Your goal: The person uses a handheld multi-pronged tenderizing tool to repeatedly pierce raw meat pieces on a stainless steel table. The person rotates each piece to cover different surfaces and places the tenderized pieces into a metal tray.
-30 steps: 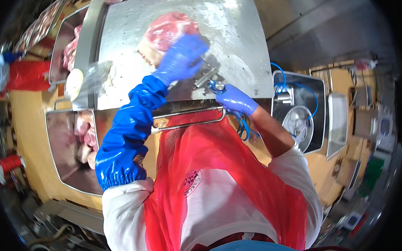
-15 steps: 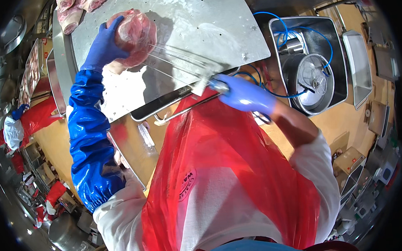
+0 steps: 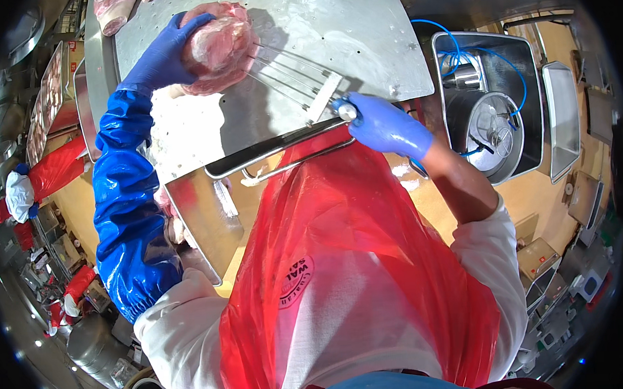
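A large round piece of raw pink meat (image 3: 216, 49) rests on the perforated metal table (image 3: 332, 27). My left hand (image 3: 168, 56), in a blue glove and shiny blue sleeve, is wrapped round its left side, thumb and fingers apart around it. In my gloved right hand (image 3: 391, 128) is the handle of a multi-needle injector (image 3: 323, 98). Its pale crossbar carries several long thin needles, which reach left to the meat's right side. Their tips are hidden at or in the meat, so the depth cannot be told.
More meat pieces (image 3: 114, 14) lie at the table's far left. Right of the table stands a deep metal tub (image 3: 536, 150) holding a round steel pot (image 3: 476, 111) and blue hose (image 3: 522, 81). A metal rail (image 3: 303, 160) runs along the near edge. Another person (image 3: 23, 193) works at far left.
The view has shifted slightly. My right hand and the injector, blurred before, are now sharp and a little farther up the picture. My left hand keeps its hold on the meat.
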The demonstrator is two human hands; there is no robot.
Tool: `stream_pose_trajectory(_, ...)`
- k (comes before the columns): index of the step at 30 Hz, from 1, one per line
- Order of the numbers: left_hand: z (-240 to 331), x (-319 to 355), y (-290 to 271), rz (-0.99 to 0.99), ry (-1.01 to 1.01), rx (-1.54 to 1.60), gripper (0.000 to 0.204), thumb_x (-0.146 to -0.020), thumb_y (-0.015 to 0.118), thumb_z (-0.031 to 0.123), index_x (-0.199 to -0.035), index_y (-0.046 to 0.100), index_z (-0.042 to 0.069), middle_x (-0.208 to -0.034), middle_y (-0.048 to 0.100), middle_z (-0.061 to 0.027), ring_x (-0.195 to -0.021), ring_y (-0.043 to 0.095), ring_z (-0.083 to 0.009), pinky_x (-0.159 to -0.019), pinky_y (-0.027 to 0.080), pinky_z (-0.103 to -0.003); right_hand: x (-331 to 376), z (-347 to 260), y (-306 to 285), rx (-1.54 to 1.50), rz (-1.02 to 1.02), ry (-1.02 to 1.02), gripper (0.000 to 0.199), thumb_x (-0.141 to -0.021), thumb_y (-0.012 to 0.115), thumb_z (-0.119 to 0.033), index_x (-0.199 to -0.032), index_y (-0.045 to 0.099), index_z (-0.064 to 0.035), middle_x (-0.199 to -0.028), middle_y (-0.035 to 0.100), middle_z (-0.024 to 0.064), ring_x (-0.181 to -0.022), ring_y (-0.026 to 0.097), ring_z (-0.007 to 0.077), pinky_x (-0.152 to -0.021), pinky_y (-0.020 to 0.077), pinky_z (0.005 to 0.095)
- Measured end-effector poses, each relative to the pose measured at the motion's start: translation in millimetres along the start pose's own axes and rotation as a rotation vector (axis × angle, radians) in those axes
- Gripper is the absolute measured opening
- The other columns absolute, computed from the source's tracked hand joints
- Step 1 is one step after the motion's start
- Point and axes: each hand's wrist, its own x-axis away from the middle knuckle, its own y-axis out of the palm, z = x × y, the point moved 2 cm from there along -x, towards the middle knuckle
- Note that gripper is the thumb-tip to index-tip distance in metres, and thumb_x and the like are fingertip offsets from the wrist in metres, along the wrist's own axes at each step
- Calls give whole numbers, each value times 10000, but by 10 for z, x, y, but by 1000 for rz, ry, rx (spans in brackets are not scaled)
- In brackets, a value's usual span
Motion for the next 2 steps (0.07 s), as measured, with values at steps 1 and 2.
stream_pose_trajectory(1,-21,-2,7,13,15,-6,1087,-595,924,161,-1561,434,246,-1519,435,-217,-1370,494,-459,-1172,444,-467,-109,-129,-35,10,-24,23,370,-888,624,-147,-1233,607,-15,-1077,704,287,-1023,690,451,-871,532,514)
stream_pose_trajectory(2,-28,6,17,25,29,-16,1080,-603,930,180,-1560,437,260,-1510,443,-215,-1354,506,-461,-1167,451,-464,-224,-273,-76,19,-48,44,357,-890,625,-163,-1209,605,-3,-1069,701,310,-1014,687,473,-872,529,544)
